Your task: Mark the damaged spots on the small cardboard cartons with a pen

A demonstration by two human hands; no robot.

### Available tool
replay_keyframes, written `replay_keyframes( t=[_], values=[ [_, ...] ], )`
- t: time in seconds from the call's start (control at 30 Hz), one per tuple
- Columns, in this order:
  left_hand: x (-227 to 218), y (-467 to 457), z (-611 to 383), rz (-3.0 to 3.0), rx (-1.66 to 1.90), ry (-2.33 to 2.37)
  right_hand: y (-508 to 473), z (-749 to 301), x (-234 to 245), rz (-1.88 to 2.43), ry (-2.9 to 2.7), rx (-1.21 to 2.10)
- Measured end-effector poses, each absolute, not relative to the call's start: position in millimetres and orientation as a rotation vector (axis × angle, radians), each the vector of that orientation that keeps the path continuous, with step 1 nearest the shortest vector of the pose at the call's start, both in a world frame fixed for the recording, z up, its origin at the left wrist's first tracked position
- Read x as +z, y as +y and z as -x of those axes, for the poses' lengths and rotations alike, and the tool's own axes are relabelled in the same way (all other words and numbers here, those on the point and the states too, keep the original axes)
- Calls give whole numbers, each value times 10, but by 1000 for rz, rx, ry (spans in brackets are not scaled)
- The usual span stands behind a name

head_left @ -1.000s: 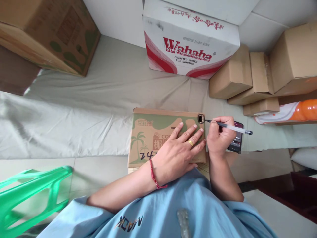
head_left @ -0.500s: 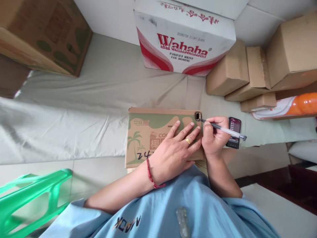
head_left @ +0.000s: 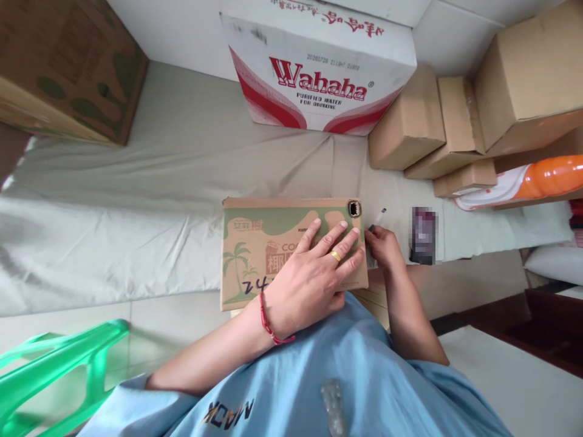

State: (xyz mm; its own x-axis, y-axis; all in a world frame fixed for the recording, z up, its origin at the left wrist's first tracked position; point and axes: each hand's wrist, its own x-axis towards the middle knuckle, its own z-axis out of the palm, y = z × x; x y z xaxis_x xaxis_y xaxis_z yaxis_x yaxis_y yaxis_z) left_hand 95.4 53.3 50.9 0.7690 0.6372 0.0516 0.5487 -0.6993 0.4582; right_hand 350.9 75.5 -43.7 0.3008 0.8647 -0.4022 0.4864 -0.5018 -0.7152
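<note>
Left hand [head_left: 314, 273] lay flat, palm down, fingers spread and straight, on top of the printed carton [head_left: 255, 243]; it pressed on the carton and gripped nothing. It wore a gold ring, with a red string bracelet [head_left: 268, 318] at the wrist. The carton sat under that hand and ran out to its left, with dark handwritten digits partly covered by the wrist. A small round dark fitting [head_left: 354, 209] sat at the carton's far corner, just beyond the left fingertips.

Right hand [head_left: 385, 249] was at the carton's right edge, touching the left fingertips, with its fingers curled in around a pen [head_left: 379, 215] (only a slim, blurred end poked out past the knuckles).

A phone [head_left: 423, 235], pixelated, lay just right of the right hand on the grey cloth [head_left: 136, 200]. Beyond both hands stood a white-and-red Wahaha box [head_left: 319, 73], with plain brown cartons [head_left: 410, 127] beyond the right hand. A green plastic stool [head_left: 54, 364] was well left of the left arm.
</note>
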Motion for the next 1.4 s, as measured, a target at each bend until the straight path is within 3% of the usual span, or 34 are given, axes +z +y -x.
replay_keyframes(
  t=[0.3,0.77,1.4],
  values=[
    [502,527,-943,-2544,329,909,480,-3511,-519,2065,-1255,818],
    [489,523,-944,-2548,363,907,-632,-4534,-688,2312,-1428,-321],
    [490,489,-969,-2616,376,940,-643,-4715,-990,2279,-1448,-324]
  ],
)
